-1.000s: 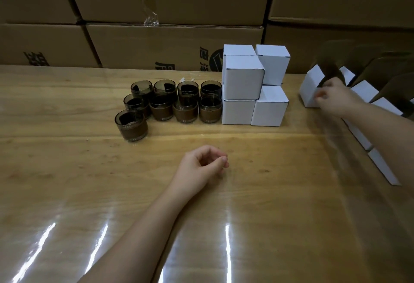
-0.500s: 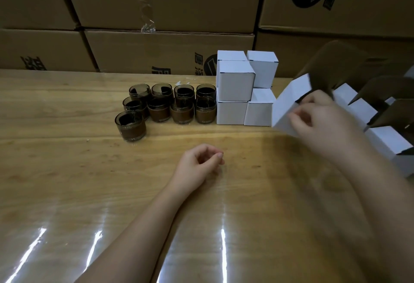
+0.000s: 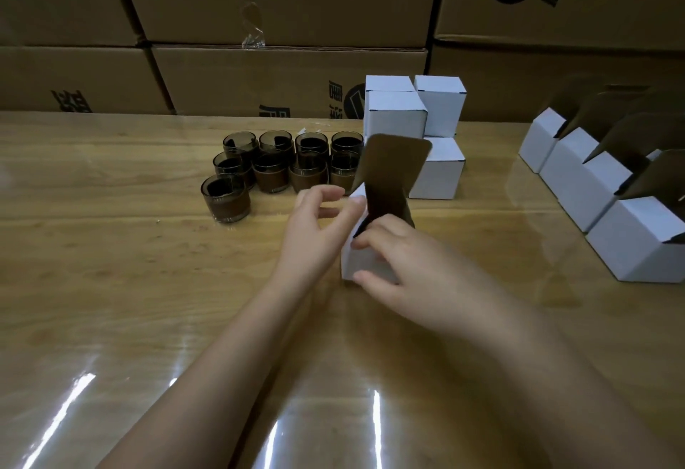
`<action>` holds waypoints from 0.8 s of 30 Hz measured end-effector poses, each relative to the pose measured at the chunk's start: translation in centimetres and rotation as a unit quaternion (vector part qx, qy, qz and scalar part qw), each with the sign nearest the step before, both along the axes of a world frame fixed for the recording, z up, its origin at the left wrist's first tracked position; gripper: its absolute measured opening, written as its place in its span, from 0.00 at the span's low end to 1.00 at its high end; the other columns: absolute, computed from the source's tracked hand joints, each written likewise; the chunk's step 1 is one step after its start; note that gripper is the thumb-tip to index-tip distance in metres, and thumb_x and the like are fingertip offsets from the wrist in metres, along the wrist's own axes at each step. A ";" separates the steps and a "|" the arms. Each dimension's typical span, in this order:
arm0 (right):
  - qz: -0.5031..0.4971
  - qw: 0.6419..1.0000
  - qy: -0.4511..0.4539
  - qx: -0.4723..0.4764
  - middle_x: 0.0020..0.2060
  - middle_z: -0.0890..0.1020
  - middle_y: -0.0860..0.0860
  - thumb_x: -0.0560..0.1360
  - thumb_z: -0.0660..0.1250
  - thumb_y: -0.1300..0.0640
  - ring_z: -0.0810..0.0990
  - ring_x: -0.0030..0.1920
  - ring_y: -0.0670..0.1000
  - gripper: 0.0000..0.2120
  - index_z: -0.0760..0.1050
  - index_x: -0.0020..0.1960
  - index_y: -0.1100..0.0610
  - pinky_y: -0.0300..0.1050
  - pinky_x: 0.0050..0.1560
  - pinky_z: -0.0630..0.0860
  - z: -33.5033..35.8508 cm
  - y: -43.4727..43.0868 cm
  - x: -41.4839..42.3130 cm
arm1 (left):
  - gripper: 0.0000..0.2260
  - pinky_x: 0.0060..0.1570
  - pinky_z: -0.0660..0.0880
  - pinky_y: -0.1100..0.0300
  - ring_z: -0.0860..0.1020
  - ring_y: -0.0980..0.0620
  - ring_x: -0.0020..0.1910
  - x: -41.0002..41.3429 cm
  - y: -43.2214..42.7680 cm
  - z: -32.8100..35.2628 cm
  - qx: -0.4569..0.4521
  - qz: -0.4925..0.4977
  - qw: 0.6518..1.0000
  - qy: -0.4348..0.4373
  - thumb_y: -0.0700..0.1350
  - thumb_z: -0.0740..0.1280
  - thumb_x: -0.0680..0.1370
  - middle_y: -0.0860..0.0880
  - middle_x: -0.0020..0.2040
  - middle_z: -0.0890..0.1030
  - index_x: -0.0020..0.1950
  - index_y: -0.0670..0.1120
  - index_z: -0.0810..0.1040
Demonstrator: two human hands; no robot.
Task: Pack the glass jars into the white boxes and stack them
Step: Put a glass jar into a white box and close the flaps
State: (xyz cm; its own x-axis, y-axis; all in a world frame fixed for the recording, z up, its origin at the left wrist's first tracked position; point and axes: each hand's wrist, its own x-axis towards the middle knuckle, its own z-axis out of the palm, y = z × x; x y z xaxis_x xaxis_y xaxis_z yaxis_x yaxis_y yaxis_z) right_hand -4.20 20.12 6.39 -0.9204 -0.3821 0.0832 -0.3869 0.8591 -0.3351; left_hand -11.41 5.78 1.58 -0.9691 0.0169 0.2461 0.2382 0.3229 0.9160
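Right hand (image 3: 407,264) grips small white cardboard box (image 3: 356,261), left hand (image 3: 311,231) touches it, fingers loose; pushing it could topple 9 brown glass jars (image 3: 270,177) behind.

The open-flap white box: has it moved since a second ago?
Yes. The white box moved left, from the row of open boxes to in front of the closed stack.

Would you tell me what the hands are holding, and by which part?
The right hand grips the open white cardboard box by its near wall; the left hand touches its upper left edge.
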 end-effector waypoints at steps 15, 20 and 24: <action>-0.261 0.951 -0.032 -0.162 0.39 0.79 0.44 0.71 0.51 0.27 0.78 0.42 0.46 0.29 0.71 0.54 0.49 0.52 0.45 0.78 -2.4 2.8 -1.9 | 0.11 0.45 0.80 0.49 0.78 0.52 0.41 0.2 -0.3 1.9 -0.136 0.016 0.988 -0.077 0.56 0.68 0.73 0.51 0.41 0.79 0.41 0.50 0.75; -0.262 0.935 -0.059 -0.232 0.41 0.82 0.44 0.61 0.50 0.21 0.81 0.43 0.47 0.37 0.75 0.53 0.47 0.53 0.47 0.80 -2.0 3.3 -2.0 | 0.11 0.43 0.78 0.50 0.79 0.49 0.40 0.2 -1.0 2.7 -0.175 -0.001 0.980 -0.090 0.56 0.68 0.73 0.49 0.37 0.80 0.40 0.48 0.75; -0.272 0.941 -0.040 -0.198 0.38 0.82 0.44 0.68 0.57 0.26 0.80 0.42 0.44 0.29 0.76 0.55 0.46 0.44 0.42 0.77 -2.1 3.2 -2.0 | 0.13 0.43 0.79 0.49 0.79 0.51 0.38 0.7 -0.8 3.1 -0.198 -0.018 0.977 -0.078 0.57 0.67 0.73 0.51 0.34 0.81 0.40 0.48 0.75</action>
